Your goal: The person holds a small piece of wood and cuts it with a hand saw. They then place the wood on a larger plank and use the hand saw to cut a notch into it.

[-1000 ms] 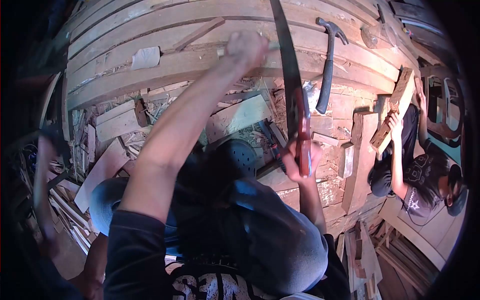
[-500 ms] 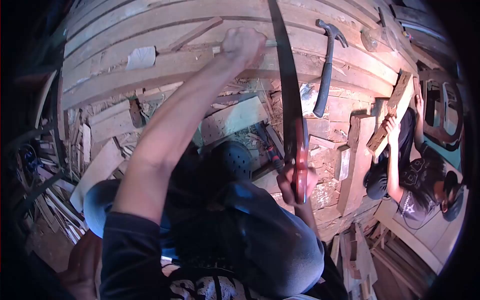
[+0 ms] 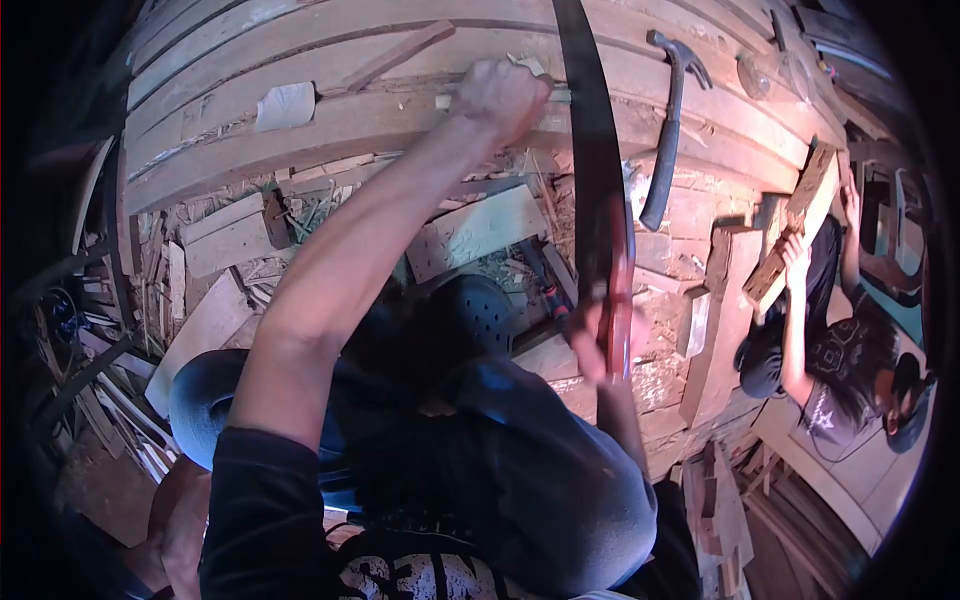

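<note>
My right hand (image 3: 608, 335) is wrapped round the reddish handle of a hand saw (image 3: 594, 140), whose long dark blade points away from me across the bench. My left hand (image 3: 502, 100) is closed in a fist on the bench planks (image 3: 390, 140), left of the blade. Under it lies a thin wooden strip (image 3: 443, 102), one end poking out on the left and the other reaching the blade. A small pale wood chip (image 3: 527, 66) shows just beyond my knuckles. To the right of the saw lies a claw hammer (image 3: 668, 130) with a dark grip.
Wood offcuts (image 3: 480, 235) and shavings cover the floor below the bench. A paper scrap (image 3: 286, 106) and a loose stick (image 3: 400, 55) lie on the planks. At the right, another person (image 3: 850, 370) holds a thick timber (image 3: 797, 225).
The saw and my right hand have moved forward, away from me. The pale chip now shows beyond my left fist, which stays closed on the strip. The whole view has shifted slightly.
</note>
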Demonstrator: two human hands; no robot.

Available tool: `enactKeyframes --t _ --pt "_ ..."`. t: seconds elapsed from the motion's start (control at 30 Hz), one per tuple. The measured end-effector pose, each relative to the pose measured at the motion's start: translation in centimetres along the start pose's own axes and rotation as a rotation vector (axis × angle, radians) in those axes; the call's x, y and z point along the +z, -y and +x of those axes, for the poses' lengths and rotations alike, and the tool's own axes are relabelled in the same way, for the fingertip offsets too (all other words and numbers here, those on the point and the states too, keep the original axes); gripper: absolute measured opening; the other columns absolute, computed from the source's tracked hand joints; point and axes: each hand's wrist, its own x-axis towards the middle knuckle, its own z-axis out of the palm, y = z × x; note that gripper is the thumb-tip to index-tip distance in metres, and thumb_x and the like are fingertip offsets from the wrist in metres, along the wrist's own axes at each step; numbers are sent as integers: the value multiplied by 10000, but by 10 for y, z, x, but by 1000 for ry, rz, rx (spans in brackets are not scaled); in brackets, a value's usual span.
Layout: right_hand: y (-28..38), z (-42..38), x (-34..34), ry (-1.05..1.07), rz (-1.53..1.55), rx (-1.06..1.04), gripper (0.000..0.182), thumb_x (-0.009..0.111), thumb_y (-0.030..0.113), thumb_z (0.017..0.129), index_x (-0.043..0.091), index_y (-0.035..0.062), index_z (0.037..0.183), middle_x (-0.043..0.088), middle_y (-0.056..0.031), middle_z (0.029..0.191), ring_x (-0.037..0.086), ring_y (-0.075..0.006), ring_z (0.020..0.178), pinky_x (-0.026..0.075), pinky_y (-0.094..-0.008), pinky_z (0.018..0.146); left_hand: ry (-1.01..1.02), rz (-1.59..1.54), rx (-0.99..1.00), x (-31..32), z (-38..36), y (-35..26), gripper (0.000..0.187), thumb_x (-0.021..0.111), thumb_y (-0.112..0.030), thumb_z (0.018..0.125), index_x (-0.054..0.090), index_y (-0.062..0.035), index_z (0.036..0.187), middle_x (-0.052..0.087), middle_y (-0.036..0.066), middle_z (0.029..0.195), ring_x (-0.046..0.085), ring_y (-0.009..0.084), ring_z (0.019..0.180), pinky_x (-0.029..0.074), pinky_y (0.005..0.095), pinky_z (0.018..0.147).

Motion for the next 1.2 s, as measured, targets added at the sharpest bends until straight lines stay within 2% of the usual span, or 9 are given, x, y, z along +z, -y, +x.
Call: enactKeyframes --t 0.07,0.2,0.27,0.33,0.4,0.43,0.47,0.53,1.2 --pt "-1 43 -2 38 -1092 -465 259 563 -110 647 391 73 585 400 13 531 406 -68 429 324 -221 389 12 -43 5 -7 0 4 168 612 -196 782 695 -124 909 688 102 836 672 283 841 530 409 742" --pt "-7 17 5 45 -954 -457 282 562 -116 628 383 91 558 407 8 533 392 -88 426 336 -220 394 -53 -125 -41 -12 15 19 168 561 -133 778 707 -127 860 696 105 851 682 275 854 548 389 734" --pt "-2 -30 -21 -174 -913 -72 172 508 -147 683 561 -11 774 421 0 534 418 -69 437 302 -225 389 -54 -82 -20 -9 17 17 168 563 -128 773 707 -125 858 696 110 864 684 273 851 549 386 720" --pt "-3 -29 -46 257 -1015 -487 436 565 1 732 557 -29 1167 465 -46 523 430 -124 377 295 -254 334 -11 -42 23 -6 9 13 167 565 -124 768 707 -123 856 696 116 877 686 272 848 551 383 705" --pt "8 -1 -3 61 -390 -129 269 620 141 774 540 17 998 443 -54 508 390 -158 342 223 -308 293 13 -19 28 -13 11 14 177 560 -116 775 708 -120 871 695 123 872 686 263 846 550 379 711" --pt "4 16 -20 -8 -458 -41 167 628 7 723 467 45 746 423 -20 521 373 -131 378 260 -261 337 -4 -13 26 -12 10 14 164 602 -136 761 708 -112 883 694 128 858 685 264 840 550 381 720" --pt "5 38 7 100 -1119 -520 274 574 -116 626 385 79 585 382 41 557 342 -58 490 287 -221 431 -8 -17 29 -12 10 16 164 602 -136 761 708 -112 883 694 128 858 685 264 840 550 381 720" --pt "2 49 16 38 -1059 -490 278 567 -115 624 375 80 569 369 40 539 338 -51 487 284 -219 436 47 -53 17 -17 17 25 250 699 -285 781 673 -103 950 684 145 845 670 307 841 536 418 730" --pt "6 52 16 20 -1023 -471 256 615 -82 630 417 75 590 414 19 531 381 -61 477 324 -231 439 52 -153 110 -12 30 43 294 708 -331 752 685 -97 929 680 162 851 662 337 847 523 449 756"
